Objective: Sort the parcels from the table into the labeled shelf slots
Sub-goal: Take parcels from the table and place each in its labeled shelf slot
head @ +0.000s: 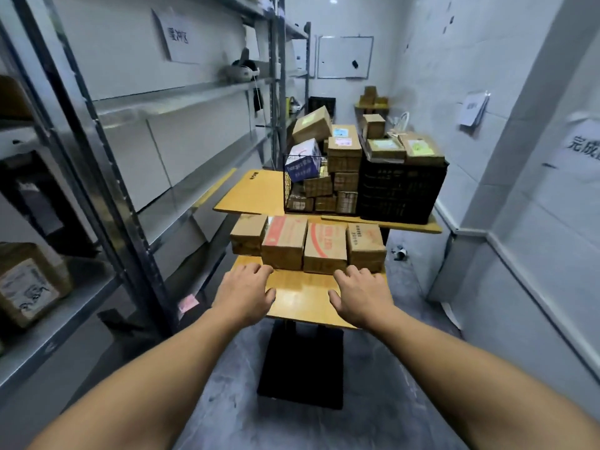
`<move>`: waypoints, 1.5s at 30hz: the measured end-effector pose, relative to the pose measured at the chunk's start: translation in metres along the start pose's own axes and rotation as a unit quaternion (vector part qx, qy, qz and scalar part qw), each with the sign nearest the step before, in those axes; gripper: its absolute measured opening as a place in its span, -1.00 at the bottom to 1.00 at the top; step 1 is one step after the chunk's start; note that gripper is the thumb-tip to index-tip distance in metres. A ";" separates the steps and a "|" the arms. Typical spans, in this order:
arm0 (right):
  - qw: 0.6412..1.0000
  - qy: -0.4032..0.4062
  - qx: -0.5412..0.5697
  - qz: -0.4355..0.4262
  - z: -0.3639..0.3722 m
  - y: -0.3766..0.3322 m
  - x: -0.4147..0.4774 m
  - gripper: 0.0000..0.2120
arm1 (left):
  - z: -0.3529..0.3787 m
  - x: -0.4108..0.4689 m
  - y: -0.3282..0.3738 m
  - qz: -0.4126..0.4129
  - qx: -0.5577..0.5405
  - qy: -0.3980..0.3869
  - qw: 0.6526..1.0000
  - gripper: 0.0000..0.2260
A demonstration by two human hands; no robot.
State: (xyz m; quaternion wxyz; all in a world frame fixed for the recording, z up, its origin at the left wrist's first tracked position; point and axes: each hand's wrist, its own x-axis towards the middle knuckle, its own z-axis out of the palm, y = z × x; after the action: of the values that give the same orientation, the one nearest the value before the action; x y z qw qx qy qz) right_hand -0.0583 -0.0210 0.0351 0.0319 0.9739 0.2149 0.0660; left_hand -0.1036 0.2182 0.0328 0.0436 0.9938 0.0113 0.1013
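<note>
Several cardboard parcels stand in a row on a small yellow table (302, 300): a plain brown one (248, 233) at the left, two with red print (285, 241) (325, 247), and a brown one (366, 246) at the right. My left hand (245, 292) reaches over the table's near left, fingers loosely spread, holding nothing, just short of the parcels. My right hand (360, 293) hovers at the near right in the same way. The metal shelf rack (107, 177) with paper labels (178, 37) runs along the left wall.
Behind stands a second yellow table (250, 193) with a wire basket (303, 186) of boxes and a black crate (402, 190) topped with parcels. A labelled parcel (29, 284) lies on a low left shelf. The right wall (519, 157) is close, and a narrow floor strip lies beside the tables.
</note>
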 end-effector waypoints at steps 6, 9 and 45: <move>0.998 0.004 0.012 0.067 0.021 0.028 0.062 -0.58 | 0.030 0.099 0.004 0.071 -0.002 -0.006 0.997 -0.62; 0.995 -0.003 0.026 0.100 0.031 0.041 0.080 -0.59 | 0.047 0.140 0.016 0.107 -0.022 -0.021 0.994 -0.64; 0.806 -0.035 0.531 0.258 0.197 0.248 0.256 -0.60 | 0.216 0.332 0.189 -0.105 -0.283 -0.112 0.947 -0.60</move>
State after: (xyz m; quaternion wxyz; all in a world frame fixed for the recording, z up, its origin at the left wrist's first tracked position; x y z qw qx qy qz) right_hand 0.3028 -0.1440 -0.1079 -0.5010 0.8599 -0.0445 -0.0868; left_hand 0.2675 0.0223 -0.0951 0.3346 0.9387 0.0814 -0.0173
